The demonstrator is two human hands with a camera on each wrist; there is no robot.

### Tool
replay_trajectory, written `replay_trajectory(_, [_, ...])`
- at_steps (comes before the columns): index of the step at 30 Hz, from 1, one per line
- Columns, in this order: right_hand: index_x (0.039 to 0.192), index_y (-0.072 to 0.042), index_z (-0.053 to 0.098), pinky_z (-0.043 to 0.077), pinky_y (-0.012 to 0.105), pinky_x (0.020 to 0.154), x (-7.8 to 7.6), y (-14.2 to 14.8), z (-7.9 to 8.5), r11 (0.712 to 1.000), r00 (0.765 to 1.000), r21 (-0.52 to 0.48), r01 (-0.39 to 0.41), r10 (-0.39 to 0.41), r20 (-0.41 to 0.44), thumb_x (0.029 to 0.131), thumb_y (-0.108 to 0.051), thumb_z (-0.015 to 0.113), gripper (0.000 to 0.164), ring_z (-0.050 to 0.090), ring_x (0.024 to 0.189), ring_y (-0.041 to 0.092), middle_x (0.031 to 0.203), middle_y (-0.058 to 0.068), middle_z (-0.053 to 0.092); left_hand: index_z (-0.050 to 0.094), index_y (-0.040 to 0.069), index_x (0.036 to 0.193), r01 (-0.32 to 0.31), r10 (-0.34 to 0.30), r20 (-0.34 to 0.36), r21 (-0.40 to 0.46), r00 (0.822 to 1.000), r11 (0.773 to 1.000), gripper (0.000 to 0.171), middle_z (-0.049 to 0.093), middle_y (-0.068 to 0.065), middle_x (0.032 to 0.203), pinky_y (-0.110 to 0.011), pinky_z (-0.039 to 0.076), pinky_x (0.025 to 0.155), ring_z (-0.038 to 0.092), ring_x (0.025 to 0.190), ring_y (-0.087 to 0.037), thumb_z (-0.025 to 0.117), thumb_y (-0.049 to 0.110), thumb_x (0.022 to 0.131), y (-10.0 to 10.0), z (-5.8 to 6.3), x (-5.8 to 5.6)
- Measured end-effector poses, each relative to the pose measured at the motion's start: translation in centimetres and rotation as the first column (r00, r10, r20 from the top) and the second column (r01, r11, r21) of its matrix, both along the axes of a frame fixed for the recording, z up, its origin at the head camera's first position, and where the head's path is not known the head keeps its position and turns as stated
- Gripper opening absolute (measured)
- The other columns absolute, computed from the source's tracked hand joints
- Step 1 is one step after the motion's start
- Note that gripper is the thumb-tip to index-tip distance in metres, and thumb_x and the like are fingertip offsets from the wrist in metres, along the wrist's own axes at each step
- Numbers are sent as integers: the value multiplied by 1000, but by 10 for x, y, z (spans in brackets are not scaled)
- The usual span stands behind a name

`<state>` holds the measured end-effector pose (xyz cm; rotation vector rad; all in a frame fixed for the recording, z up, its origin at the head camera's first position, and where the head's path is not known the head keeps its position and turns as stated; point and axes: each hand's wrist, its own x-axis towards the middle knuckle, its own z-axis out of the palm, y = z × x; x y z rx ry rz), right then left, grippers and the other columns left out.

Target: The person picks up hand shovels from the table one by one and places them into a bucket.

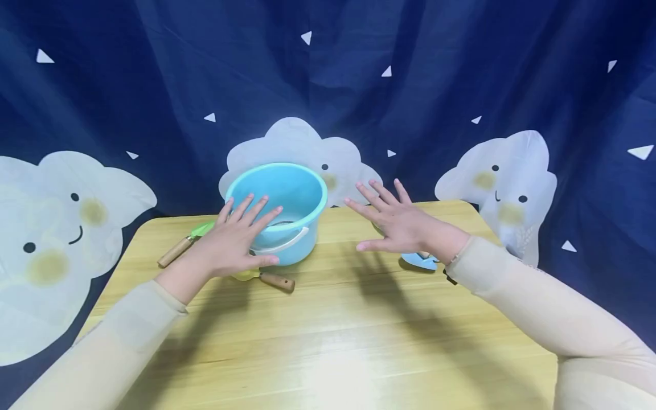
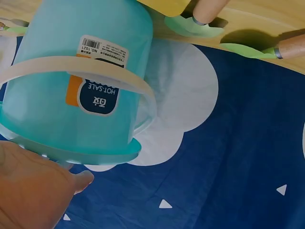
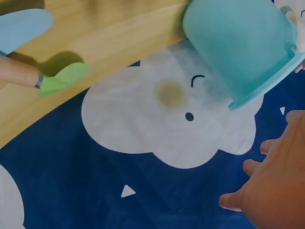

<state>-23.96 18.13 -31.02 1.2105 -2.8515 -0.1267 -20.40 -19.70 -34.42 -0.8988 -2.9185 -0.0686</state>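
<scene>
A light blue bucket (image 1: pixel 302 250) with a white handle stands upright at the back of the table. My left hand (image 1: pixel 228 242) is spread with straight fingers in front of its left side and holds nothing; touching cannot be told. The same bucket (image 2: pixel 52 114), with its label, fills much of the left wrist view, beside the left hand (image 2: pixel 33 186). Right of the bucket, my right hand (image 1: pixel 402 225) hovers with fingers spread, apart from it and holding nothing. In the right wrist view, part of that hand (image 3: pixel 276 176) shows below the bucket (image 3: pixel 238 47).
On the wooden table (image 1: pixel 287 353), a green-bladed tool (image 1: pixel 176 250) lies left and a yellow-bladed one (image 1: pixel 277 282) before the bucket. A blue-bladed tool (image 1: pixel 419 261) and a green-bladed shovel (image 3: pixel 62 80) lie at right. A dark blue cloud-print curtain (image 1: pixel 348 68) hangs behind.
</scene>
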Motion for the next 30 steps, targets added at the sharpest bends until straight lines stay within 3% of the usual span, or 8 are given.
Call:
replay_trajectory(5, [161, -34, 4, -8, 64, 115, -1, -7, -4, 1000, 1000, 0, -9, 9, -2, 90, -78, 41, 91, -3, 153, 32, 167, 1, -13, 11, 29, 162, 11, -11, -14, 8, 1000, 1000, 96, 3, -9, 168, -64, -2, 116, -4, 153, -35, 54, 73, 88, 1, -3, -2])
replay_trajectory(11, [161, -35, 2, -15, 59, 115, -4, -18, -7, 1000, 999, -5, -1, 1, 35, 90, -80, 37, 91, -11, 153, 27, 166, -2, -14, 13, 27, 162, 27, -27, -15, 12, 1000, 1000, 94, 5, -10, 168, -63, -2, 116, -2, 153, -37, 50, 75, 89, 1, -3, -2])
replay_trajectory(18, [161, -35, 2, -5, 65, 115, -9, -34, -13, 1000, 998, 4, -18, 18, 58, 90, -80, 36, 91, -8, 153, 29, 167, -1, -11, 15, 25, 162, 48, -48, -5, 30, 999, 998, 92, 8, -12, 167, -63, -1, 116, 1, 153, -38, 49, 72, 91, 3, -2, 0])
replay_trajectory(30, [159, -40, -5, -8, 62, 115, -16, -50, -19, 1000, 993, -20, -18, 20, 115, 89, -83, 33, 91, -13, 152, 24, 168, 0, -8, 19, 24, 161, 54, -54, -9, 53, 999, 997, 90, 11, -13, 167, -62, 1, 117, 4, 152, -38, 50, 72, 91, 3, -4, 0])
